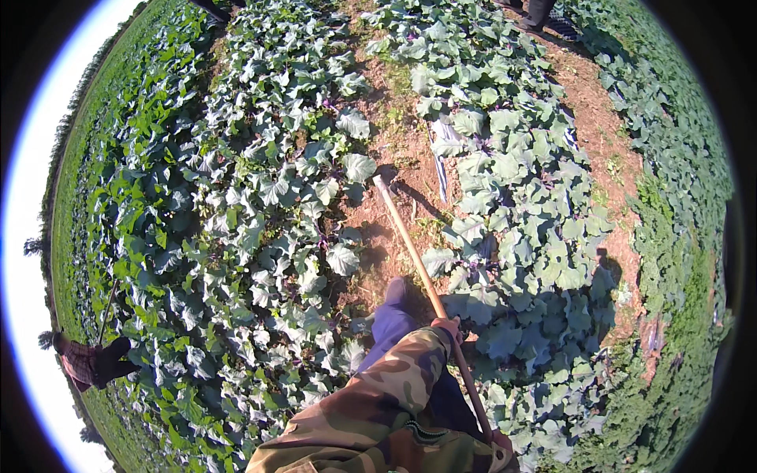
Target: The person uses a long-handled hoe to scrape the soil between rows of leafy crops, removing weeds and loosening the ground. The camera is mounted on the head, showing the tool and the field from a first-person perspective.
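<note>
A long wooden pole (408, 242) slants from the lower right up to the bare soil between two crop rows. My left hand (447, 326), at the end of a camouflage sleeve, grips its middle. Lower down, my right hand (501, 442) is closed around the near part of the pole, partly hidden by the jacket. The pole's pale far end is beside a leaf; whether it carries a tool head cannot be told. My shoe (397, 290) and blue trouser leg (387, 328) are on the soil left of the pole.
Dense rows of leafy brassica plants (284, 189) with purple stems flank the soil path (384, 236). A striped strip (440, 171) lies right of it. At the far left another person (91, 363) bends over; other people's legs (535, 15) show at the top.
</note>
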Demonstrator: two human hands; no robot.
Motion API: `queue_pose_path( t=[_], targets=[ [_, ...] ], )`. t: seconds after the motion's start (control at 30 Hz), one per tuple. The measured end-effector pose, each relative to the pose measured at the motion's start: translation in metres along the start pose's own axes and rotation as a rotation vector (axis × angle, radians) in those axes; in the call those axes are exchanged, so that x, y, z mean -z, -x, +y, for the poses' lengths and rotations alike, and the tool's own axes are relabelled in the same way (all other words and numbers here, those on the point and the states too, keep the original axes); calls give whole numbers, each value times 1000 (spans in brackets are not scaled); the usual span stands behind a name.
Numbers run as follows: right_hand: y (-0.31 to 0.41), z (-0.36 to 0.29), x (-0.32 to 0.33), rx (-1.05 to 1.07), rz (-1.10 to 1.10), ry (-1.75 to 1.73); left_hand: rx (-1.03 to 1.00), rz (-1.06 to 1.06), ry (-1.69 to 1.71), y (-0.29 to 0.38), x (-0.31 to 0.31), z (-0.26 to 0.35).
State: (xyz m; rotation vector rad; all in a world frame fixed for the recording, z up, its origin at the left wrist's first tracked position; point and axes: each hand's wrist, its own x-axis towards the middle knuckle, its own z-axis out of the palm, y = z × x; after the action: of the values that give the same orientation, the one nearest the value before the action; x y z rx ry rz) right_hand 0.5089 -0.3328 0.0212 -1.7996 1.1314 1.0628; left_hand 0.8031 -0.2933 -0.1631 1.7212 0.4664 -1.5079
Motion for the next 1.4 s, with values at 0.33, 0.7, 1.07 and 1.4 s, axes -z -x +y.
queue_pose_path(
  t=[0.33,0.7,1.07,1.4],
  targets=[
    [-37,-107,33,-5,60,56,-32,22,432,-36,60,70],
    [-126,-357,92,14,137,131,-191,274,660,-101,223,209],
    [-174,-400,122,44,61,262,-126,437,648,-140,253,222],
    [-44,-295,123,-265,-5,240,26,-30,668,-88,171,189]
  ],
)
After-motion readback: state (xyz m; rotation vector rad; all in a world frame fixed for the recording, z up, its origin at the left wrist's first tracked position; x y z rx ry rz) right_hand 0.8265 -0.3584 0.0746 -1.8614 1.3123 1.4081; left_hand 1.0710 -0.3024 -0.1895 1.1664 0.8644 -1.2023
